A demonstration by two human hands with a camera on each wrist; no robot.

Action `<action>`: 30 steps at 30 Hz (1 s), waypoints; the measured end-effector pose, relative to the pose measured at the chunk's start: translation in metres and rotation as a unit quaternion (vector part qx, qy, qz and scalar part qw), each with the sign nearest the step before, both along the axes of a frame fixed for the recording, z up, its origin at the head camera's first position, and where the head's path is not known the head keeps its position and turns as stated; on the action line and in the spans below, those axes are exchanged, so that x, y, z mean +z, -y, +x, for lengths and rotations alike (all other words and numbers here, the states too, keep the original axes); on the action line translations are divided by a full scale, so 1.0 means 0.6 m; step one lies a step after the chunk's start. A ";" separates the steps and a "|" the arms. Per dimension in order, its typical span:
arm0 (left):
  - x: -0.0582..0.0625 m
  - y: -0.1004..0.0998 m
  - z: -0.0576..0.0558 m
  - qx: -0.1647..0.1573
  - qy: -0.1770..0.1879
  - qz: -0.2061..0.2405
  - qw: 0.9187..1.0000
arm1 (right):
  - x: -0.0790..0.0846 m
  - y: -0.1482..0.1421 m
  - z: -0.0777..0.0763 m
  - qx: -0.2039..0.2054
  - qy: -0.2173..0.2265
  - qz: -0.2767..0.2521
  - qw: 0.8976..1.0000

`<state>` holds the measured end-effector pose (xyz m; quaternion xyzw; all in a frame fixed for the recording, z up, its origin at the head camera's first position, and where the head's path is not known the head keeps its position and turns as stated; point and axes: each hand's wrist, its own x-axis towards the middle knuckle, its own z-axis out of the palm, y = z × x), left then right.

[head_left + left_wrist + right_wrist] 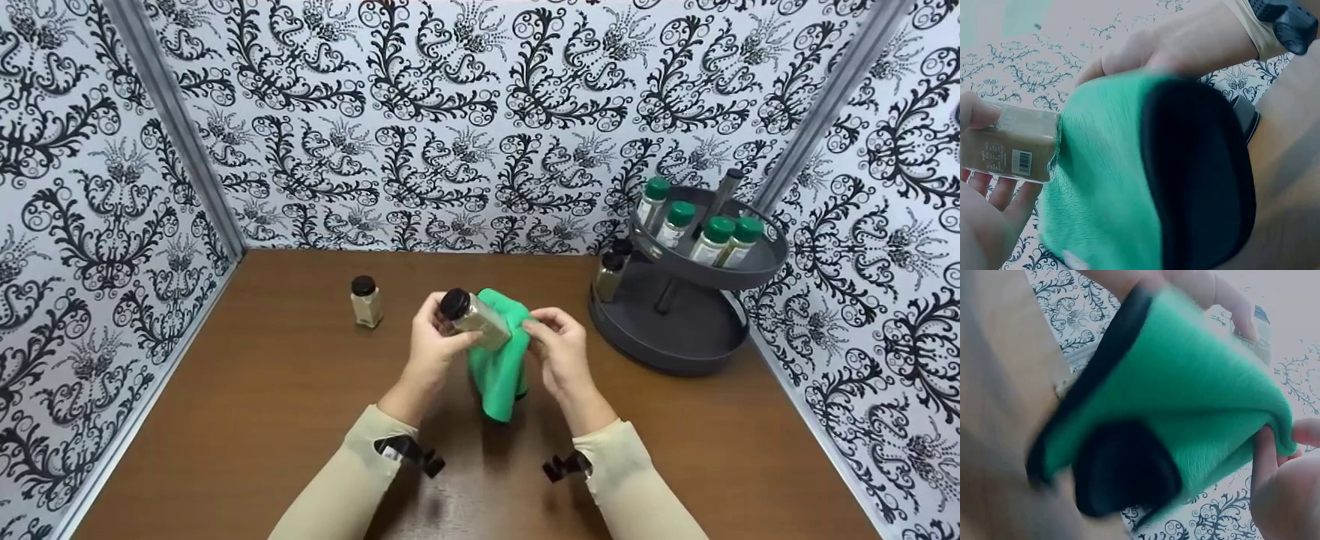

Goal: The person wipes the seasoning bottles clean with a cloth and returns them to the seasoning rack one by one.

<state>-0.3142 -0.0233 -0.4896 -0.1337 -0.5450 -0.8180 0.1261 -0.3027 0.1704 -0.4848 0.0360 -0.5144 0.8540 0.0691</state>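
My left hand (436,346) grips a clear spice jar (486,324) with a black cap, tilted so the cap points up and left. A barcode label shows on the jar (1010,143) in the left wrist view. My right hand (559,349) pinches a green cloth (504,367) with dark edging between thumb and fingers. The cloth hangs down between the hands, against the jar's bottom end. In the right wrist view the cloth (1196,377) is folded over the fingertips and covers much of the scene.
A second black-capped spice jar (366,301) stands on the wooden table (247,405) to the left. At right, a dark two-tier round rack (667,352) carries several green-capped jars (679,225) above and black-capped jars (609,277) below. Patterned walls (450,150) enclose the table.
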 end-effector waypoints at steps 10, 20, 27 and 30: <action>0.001 -0.004 0.000 0.002 -0.009 0.026 1.000 | 0.001 0.003 0.003 0.043 0.043 -0.010 0.998; 0.001 -0.002 0.006 0.016 -0.020 0.023 0.999 | -0.001 0.002 0.000 0.082 0.035 0.022 0.996; 0.000 -0.007 0.006 -0.007 -0.033 0.038 0.999 | -0.010 0.009 0.000 0.026 0.022 -0.012 0.999; 0.003 -0.007 0.009 -0.017 -0.050 0.030 0.998 | -0.017 0.011 -0.002 0.045 0.029 0.012 0.998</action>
